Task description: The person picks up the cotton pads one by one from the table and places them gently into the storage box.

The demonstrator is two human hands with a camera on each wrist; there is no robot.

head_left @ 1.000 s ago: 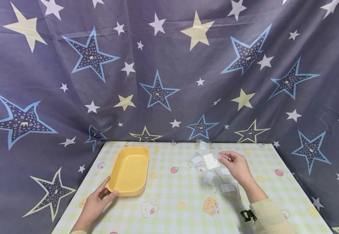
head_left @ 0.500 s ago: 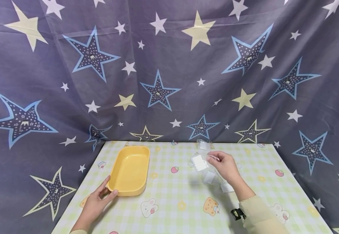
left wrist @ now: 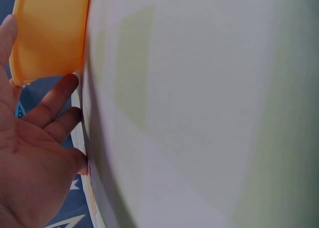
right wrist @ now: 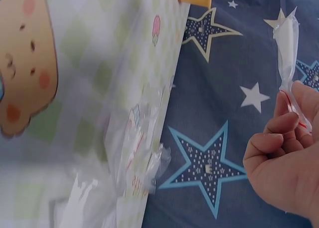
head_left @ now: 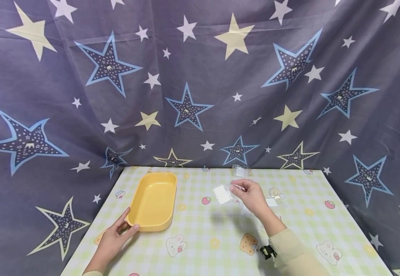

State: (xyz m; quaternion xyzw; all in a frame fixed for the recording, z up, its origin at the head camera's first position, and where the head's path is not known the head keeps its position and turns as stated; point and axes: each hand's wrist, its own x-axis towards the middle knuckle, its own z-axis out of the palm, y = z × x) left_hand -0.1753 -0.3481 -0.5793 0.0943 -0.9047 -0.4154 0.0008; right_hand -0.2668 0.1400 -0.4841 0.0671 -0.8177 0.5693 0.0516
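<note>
In the head view my left hand holds the near left corner of a yellow tray, thumb on the near side and a finger on the left side. The left wrist view shows the thumb before the orange-looking tray and a finger behind it. My right hand pinches a small clear zip bag with a flat white piece inside, above the table. In the right wrist view that bag points upward from the fingertips, its red seal line near them. The hand and forearm partly hide other bags below.
Another clear bag lies at the table's back edge, and one more bag lies right of the hand. The checked tablecloth has cartoon prints. A starry curtain hangs behind the table.
My right hand has moved left with the pinched bag, from over the other bags toward the tray. The left hand and the tray have stayed in place.
</note>
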